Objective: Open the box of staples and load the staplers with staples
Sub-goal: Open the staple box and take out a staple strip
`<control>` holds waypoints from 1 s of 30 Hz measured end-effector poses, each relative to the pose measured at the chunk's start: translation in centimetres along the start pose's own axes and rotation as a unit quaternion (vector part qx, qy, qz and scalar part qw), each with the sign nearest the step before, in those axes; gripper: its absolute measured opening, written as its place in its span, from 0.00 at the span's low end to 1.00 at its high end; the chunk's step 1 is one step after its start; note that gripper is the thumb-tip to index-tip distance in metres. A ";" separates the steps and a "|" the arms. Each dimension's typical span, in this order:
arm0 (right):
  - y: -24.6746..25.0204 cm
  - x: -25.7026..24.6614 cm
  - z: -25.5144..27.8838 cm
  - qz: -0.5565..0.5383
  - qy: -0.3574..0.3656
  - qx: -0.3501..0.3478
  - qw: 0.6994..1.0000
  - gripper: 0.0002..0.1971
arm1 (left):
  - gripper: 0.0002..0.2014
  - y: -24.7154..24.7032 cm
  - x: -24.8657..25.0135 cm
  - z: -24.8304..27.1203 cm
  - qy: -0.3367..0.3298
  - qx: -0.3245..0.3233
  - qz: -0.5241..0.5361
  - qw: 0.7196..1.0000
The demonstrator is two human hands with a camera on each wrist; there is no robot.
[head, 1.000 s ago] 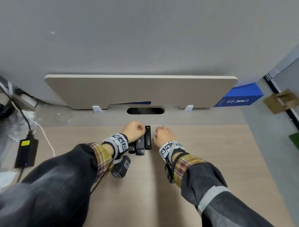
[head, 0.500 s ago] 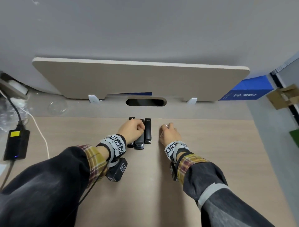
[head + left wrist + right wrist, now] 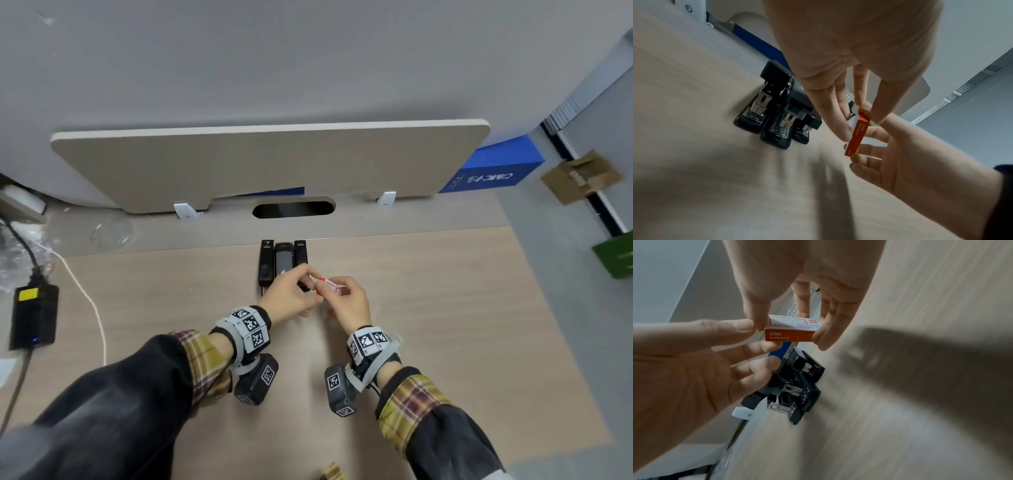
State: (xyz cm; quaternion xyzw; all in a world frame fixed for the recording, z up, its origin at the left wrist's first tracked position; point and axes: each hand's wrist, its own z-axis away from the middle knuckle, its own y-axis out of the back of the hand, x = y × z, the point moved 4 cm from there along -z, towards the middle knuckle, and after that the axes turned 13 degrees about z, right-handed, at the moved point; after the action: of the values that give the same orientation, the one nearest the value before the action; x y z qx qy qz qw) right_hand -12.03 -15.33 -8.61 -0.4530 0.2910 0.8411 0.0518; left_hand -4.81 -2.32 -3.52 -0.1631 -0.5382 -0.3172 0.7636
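Note:
Three black staplers [image 3: 282,262] lie side by side at the far edge of the desk, also seen in the left wrist view [image 3: 777,116] and the right wrist view [image 3: 797,386]. A small red and white box of staples [image 3: 330,286] hangs just above the desk, in front of the staplers. My right hand [image 3: 337,291] grips the box [image 3: 793,329] between thumb and fingers. My left hand [image 3: 313,286] pinches one end of the box [image 3: 858,134] with thumb and fingertips. The box looks closed.
An upright divider board [image 3: 267,164] stands behind the staplers, with a cable slot [image 3: 294,209] below it. A black power adapter [image 3: 32,318] and white cable [image 3: 89,301] lie at the left. A blue box [image 3: 493,168] sits beyond the desk's far right corner.
My left hand has left the staplers. My right hand has lifted the box of staples off the desk. Both hands now meet on the box in front of the staplers.

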 end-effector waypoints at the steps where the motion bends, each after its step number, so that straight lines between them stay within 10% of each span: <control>1: 0.1 -0.1 0.3 -0.001 0.004 -0.001 1.000 0.22 | 0.14 0.0 0.2 0.2 0.002 0.006 0.017 1.000; 9: 1.2 -1.9 3.3 -0.051 0.033 -0.056 0.997 0.06 | 0.15 -0.2 0.6 2.4 -0.005 0.011 0.087 0.996; 23: 1.3 -3.1 7.6 -0.144 0.022 -0.090 0.985 0.12 | 0.27 1.0 0.6 7.7 -0.016 0.028 0.224 0.974; 30: 2.2 -4.4 8.8 -0.195 0.003 -0.078 0.978 0.12 | 0.18 2.2 0.8 8.9 -0.070 0.058 0.051 0.995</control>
State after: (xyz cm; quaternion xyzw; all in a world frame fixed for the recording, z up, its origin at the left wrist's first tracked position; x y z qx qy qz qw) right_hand -16.65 -11.67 -0.42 -0.5061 0.1303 0.8336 0.1788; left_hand -9.64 4.33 0.70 -0.1677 -0.5988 -0.2337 0.7474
